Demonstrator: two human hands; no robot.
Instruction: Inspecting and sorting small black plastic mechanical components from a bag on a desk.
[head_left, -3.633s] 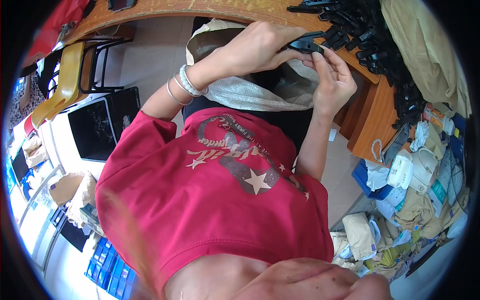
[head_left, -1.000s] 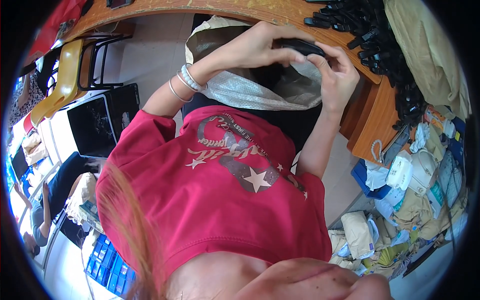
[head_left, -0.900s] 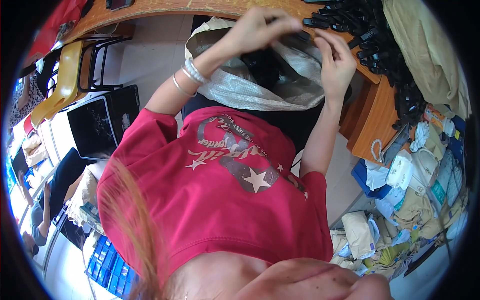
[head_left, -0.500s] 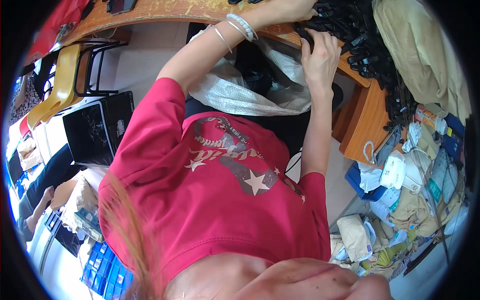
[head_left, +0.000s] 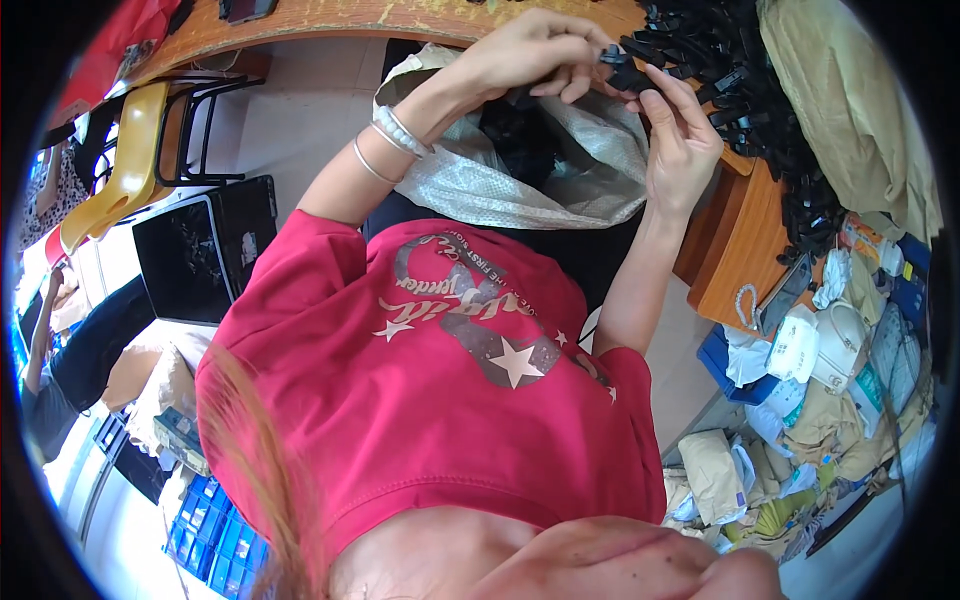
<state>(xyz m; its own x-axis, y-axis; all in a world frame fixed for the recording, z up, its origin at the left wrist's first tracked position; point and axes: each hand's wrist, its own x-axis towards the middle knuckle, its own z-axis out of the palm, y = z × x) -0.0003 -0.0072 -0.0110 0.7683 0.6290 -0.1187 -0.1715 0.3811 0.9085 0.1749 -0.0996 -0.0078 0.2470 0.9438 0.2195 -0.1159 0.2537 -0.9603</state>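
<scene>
The black piece [head_left: 630, 78] sits between my hands, just left of my right fingertips, its long axis seeming to slant from my left fingers down toward my right thumb. My right hand [head_left: 682, 145] is nearly closed, thumb and forefinger pinching it. My left hand [head_left: 530, 55] is half curled against the other end; I can't tell whether it grips. The black pile [head_left: 715, 60] lies just beyond my right fingers, the sack [head_left: 500, 195] below my left hand. My fingers hide the piece's ends; the sack's depths are dark.
</scene>
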